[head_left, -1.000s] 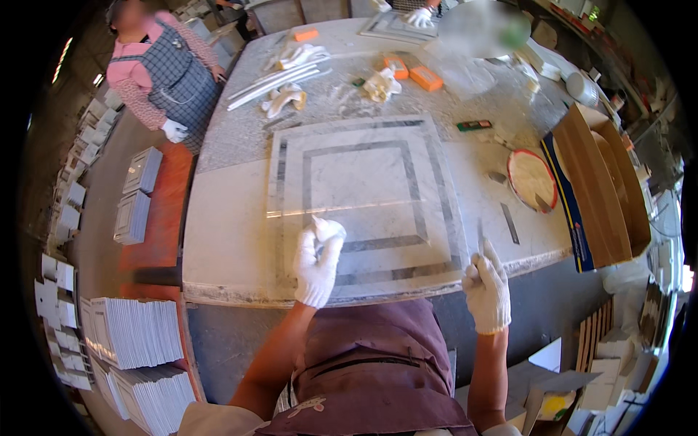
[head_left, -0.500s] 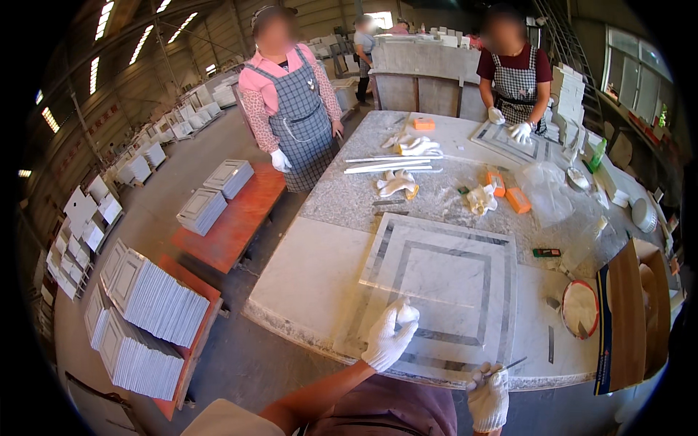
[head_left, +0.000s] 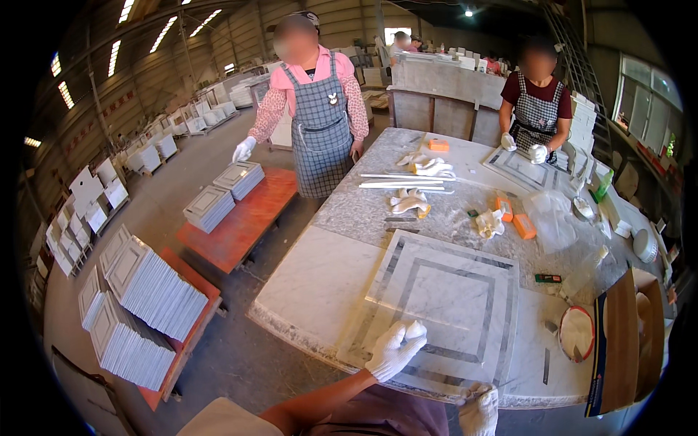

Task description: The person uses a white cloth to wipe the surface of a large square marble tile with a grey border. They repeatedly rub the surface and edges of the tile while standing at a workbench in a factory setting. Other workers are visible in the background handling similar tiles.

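Note:
A square marble panel point(head_left: 445, 291) with dark grey inlaid bands lies flat near the table's front edge. My left hand point(head_left: 396, 350), in a white knit glove, is over the panel's near left part, its fingers drawn together in a pinch. Anything between those fingertips is too small to make out. By the panel's near right corner, at the table edge, is my gloved right hand point(head_left: 478, 410). Its fingers are curled closed, and what they hold is hidden.
Right of the panel are a round tub of pale powder point(head_left: 576, 333), a cardboard box point(head_left: 624, 341) and a dark strip point(head_left: 546, 366). Beyond lie loose gloves point(head_left: 408, 201), orange boxes point(head_left: 523, 226) and white strips point(head_left: 407, 186). Two co-workers stand behind the table; stacked tiles point(head_left: 156, 287) sit at left.
My right hand has moved slightly down and left; the thin dark tool in it no longer shows. The co-worker in pink now reaches toward the tile stacks. The view has shifted a little.

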`<state>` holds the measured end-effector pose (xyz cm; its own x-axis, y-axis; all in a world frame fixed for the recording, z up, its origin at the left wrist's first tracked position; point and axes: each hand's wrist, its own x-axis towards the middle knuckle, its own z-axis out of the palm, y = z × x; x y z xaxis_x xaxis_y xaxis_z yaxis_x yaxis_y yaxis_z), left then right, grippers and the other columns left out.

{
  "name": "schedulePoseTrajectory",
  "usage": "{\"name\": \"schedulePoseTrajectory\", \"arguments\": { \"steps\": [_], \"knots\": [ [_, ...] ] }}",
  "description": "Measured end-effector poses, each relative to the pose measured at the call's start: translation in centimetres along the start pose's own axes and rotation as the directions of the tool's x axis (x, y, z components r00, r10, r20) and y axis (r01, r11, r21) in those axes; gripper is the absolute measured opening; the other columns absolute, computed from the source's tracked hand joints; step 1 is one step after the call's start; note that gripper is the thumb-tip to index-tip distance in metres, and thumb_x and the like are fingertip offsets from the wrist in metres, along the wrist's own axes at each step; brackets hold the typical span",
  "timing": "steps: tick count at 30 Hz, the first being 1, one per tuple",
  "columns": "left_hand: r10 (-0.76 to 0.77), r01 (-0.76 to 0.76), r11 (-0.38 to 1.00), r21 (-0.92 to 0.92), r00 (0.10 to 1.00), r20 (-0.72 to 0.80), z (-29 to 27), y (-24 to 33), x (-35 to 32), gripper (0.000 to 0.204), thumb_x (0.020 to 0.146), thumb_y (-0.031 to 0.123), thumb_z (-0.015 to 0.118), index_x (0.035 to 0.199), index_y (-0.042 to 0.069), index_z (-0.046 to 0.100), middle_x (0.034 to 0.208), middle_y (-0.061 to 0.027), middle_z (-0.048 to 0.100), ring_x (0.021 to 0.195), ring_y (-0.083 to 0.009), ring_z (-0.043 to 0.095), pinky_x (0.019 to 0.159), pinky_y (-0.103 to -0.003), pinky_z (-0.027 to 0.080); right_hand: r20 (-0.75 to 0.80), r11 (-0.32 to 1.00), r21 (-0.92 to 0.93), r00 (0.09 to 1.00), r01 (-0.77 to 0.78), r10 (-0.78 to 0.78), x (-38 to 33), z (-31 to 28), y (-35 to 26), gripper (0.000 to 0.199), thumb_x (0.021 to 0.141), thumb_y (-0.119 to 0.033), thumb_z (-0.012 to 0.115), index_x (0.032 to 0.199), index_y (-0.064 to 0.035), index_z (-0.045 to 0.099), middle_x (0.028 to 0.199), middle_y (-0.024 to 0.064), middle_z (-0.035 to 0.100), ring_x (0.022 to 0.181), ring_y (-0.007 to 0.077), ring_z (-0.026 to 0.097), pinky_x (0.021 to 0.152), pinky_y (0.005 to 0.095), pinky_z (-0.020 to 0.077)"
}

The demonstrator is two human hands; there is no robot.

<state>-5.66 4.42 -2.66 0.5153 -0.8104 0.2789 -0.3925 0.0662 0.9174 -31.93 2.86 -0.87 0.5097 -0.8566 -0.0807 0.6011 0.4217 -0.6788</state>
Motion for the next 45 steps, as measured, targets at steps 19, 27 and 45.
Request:
{"name": "schedulePoseTrajectory", "arguments": {
  "steps": [19, 27, 45],
  "knots": [
    [-0.008, 0.009, 0.997, 0.078, 1.0, -0.006, -0.4, 1.9, 0.3, 0.025, 0.09, 0.028, 0.077, 0.101, 0.008, 0.067, 0.086, -0.0072, 0.064, 0.076, -0.0224, 0.061, 0.07, -0.036, 0.049, 0.106, 0.996, -0.074, 0.992, -0.055, 0.063, -0.7, 3.7, -2.6, 0.027, 0.088, -0.027, 0.078, 0.095, -0.01, 0.058, 0.098, 0.0058, 0.059, 0.086, 0.0207, 0.059, 0.077, 0.0371, 0.0501],
    [0.029, -0.03, 0.991, 0.13, 1.0, 0.009, -0.5, 2.0, 0.3, 0.02, 0.09, 0.019, 0.077, 0.102, 0.009, 0.063, 0.089, -0.0027, 0.062, 0.08, -0.0134, 0.059, 0.075, -0.03, 0.05, 0.05, 1.0, -0.02, 0.999, -0.008, 0.009, -0.2, 4.2, -2.4, 0.019, 0.092, -0.022, 0.074, 0.102, -0.0119, 0.062, 0.105, 0.002, 0.063, 0.095, 0.0161, 0.057, 0.089, 0.0335, 0.048],
    [0.054, -0.054, 0.998, 0.009, 0.999, -0.002, 0.0, -0.7, 0.1, 0.016, 0.09, 0.01, 0.076, 0.097, 0.006, 0.062, 0.092, -0.0046, 0.065, 0.083, -0.0137, 0.061, 0.077, -0.029, 0.051, -0.109, 0.991, -0.132, 0.993, 0.034, -0.049, -0.1, 3.9, -1.8, 0.027, 0.091, -0.026, 0.077, 0.104, -0.0098, 0.059, 0.105, 0.0084, 0.063, 0.093, 0.0229, 0.061, 0.08, 0.0394, 0.0551]
  ]
}}
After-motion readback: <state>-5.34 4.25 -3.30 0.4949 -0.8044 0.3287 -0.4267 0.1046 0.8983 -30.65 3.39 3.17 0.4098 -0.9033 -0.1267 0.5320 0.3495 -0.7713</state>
